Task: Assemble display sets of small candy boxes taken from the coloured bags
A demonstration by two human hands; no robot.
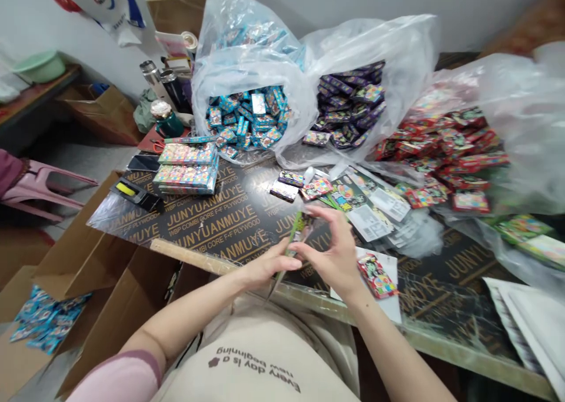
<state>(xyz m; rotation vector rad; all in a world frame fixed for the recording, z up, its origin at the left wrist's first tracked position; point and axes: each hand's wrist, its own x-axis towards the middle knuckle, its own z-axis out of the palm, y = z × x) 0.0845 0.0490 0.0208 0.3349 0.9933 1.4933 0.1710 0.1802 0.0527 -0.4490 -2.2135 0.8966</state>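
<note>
At nine o'clock of the hands, a stack of colourful boxes [188, 168] sits on the table [212, 219]. The left hand [265, 266] pinches the lower edge of a thin green card packet [295, 232], fingers [286, 263] narrow on it. The right hand [333, 255] meets it from three o'clock, fingers curled close on the packet's upper part. The packet is held edge-on above the table's near edge, tilted toward one o'clock. Best handled, I judge, by gripping the edges only, keeping the thin card flat. A small colourful box [376, 275] lies at four o'clock, just beside the right wrist.
</note>
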